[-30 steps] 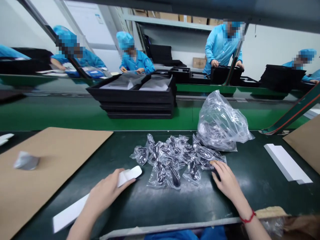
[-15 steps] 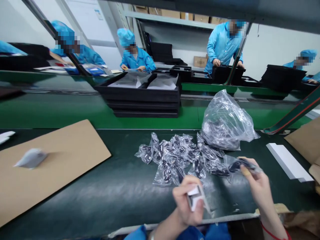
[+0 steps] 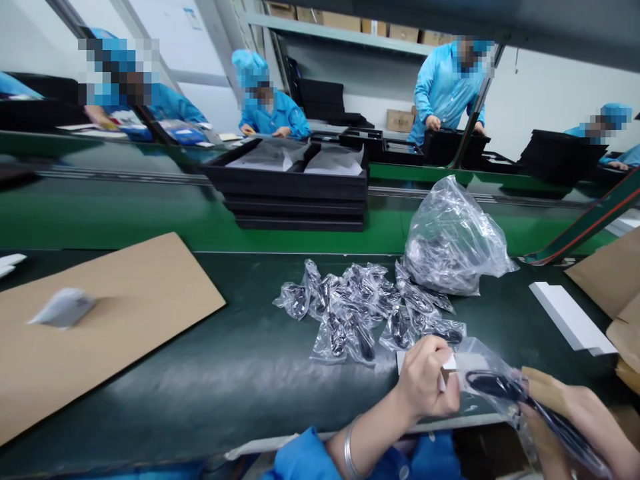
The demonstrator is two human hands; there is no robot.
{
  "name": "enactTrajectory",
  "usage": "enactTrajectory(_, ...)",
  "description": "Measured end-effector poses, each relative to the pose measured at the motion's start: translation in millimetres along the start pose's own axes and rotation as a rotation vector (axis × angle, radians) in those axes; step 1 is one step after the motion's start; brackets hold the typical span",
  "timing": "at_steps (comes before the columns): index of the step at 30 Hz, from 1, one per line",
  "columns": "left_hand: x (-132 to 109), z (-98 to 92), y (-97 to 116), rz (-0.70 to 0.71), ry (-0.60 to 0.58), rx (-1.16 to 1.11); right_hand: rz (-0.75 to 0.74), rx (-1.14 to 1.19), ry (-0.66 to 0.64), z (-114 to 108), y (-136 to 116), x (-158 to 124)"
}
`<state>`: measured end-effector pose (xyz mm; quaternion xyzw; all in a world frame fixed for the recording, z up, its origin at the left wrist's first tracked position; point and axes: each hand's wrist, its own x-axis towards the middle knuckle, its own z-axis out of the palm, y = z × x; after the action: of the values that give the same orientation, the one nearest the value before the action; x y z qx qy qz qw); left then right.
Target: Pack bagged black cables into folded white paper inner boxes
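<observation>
My left hand [image 3: 427,381], with a silver bangle on the wrist, is closed round a small white box [image 3: 449,371] near the table's front edge. To its right, my right hand [image 3: 565,407] is blurred and grips a clear plastic bag with a black coiled cable [image 3: 495,385] inside. The bag's left end meets the box in my left hand. Behind my hands lies a pile of bagged black cables [image 3: 357,300]. A large clear bag [image 3: 450,247] with more bagged items stands at the pile's back right.
Brown cardboard [image 3: 125,320] with a small translucent packet [image 3: 64,308] lies left. White long boxes [image 3: 573,317] and brown cardboard [image 3: 607,273] are right. Black trays [image 3: 300,200] are stacked behind the table. Several people in blue work beyond, one standing [image 3: 445,83].
My left hand has moved right with the white box. My right hand has moved right and down with the bagged cable, which now reaches the box. The tray stack appears slightly farther right.
</observation>
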<state>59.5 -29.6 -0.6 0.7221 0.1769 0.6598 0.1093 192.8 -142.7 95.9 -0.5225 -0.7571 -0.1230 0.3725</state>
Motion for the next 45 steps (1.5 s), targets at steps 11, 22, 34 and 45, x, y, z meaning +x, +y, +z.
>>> enactTrajectory(11, -1, -1.8, -14, 0.001, 0.045, -0.067, -0.146, -0.257, 0.005, 32, -22, 16)
enactTrajectory(22, -10, 2.8, -12, 0.003, -0.038, -0.046, 0.04, -0.2, -0.042, 42, -21, 27)
enactTrajectory(34, -1, -0.5, -20, -0.129, -0.022, -0.02, -0.066, -0.396, -0.042, 47, -14, 16)
enactTrajectory(45, 7, -1.3, -22, -0.034, -0.054, -0.171, 0.041, -0.354, -0.084, 54, -25, 28)
